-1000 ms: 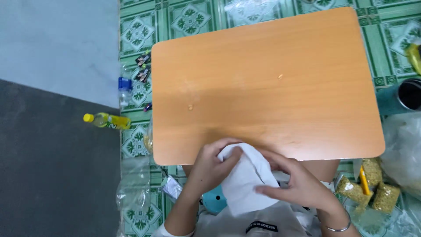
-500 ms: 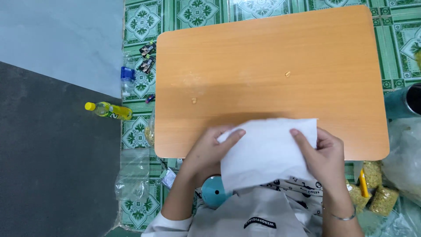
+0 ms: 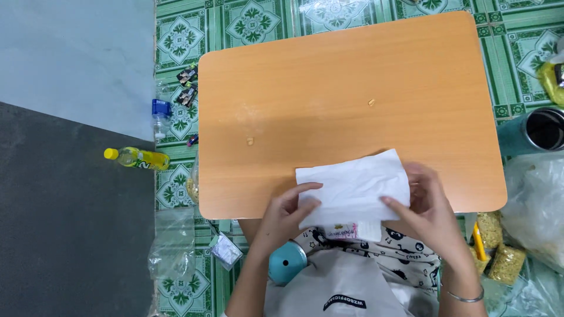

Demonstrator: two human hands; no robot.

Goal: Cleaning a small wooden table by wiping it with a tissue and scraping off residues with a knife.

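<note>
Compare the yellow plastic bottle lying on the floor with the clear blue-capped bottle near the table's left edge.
The yellow plastic bottle lies on its side across the dark mat edge; the clear blue-capped bottle appears to lie lengthwise on the green tiles. The yellow bottle has a yellow cap and yellow body; the clear bottle has a blue cap and see-through body. The yellow bottle sits farther from the orange wooden table than the clear one. Both are small and untouched.

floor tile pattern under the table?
Green tiles with white square frames and leaf-like motifs, best seen in the head view, beyond the orange-brown table.
</note>
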